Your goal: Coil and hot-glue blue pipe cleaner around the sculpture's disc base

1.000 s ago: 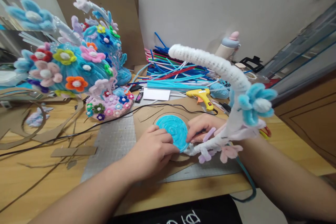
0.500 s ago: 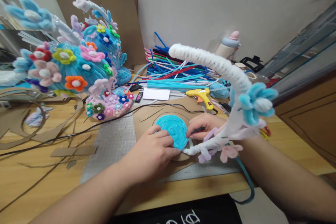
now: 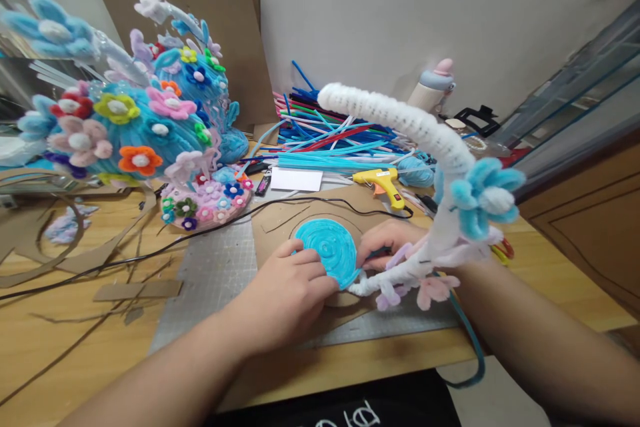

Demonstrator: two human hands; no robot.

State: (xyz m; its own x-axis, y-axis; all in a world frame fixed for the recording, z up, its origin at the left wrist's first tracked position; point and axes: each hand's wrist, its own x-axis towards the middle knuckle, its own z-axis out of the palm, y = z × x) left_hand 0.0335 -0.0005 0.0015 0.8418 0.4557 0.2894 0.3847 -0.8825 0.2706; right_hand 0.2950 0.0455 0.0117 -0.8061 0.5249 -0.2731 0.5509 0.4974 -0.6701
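Observation:
A flat disc of coiled blue pipe cleaner [image 3: 330,247] lies on a cardboard sheet in front of me. My left hand [image 3: 295,280] holds it, fingers over its left side and thumb along the lower edge. At the right edge, my right hand [image 3: 383,243] is closed in a pinch on a blue pipe cleaner strand [image 3: 473,340], whose loose tail hangs past the table edge; the fingertips are partly hidden. A white wrapped curved stem [image 3: 395,107] with a blue fuzzy flower [image 3: 493,199] arches up in front of my right hand and wrist, its lower end beside the disc.
A yellow glue gun [image 3: 380,183] lies behind the disc, its black cable running left. Bundled pipe cleaners [image 3: 335,133] are heaped by the wall. Flower-covered blue figures [image 3: 150,120] stand on the left near cardboard offcuts [image 3: 137,290]. A bottle [image 3: 433,90] stands at the back.
The view has shifted slightly. My right fingers have moved a little at the disc's right edge, where a short bit of blue strand now shows. My left hand stays on the disc.

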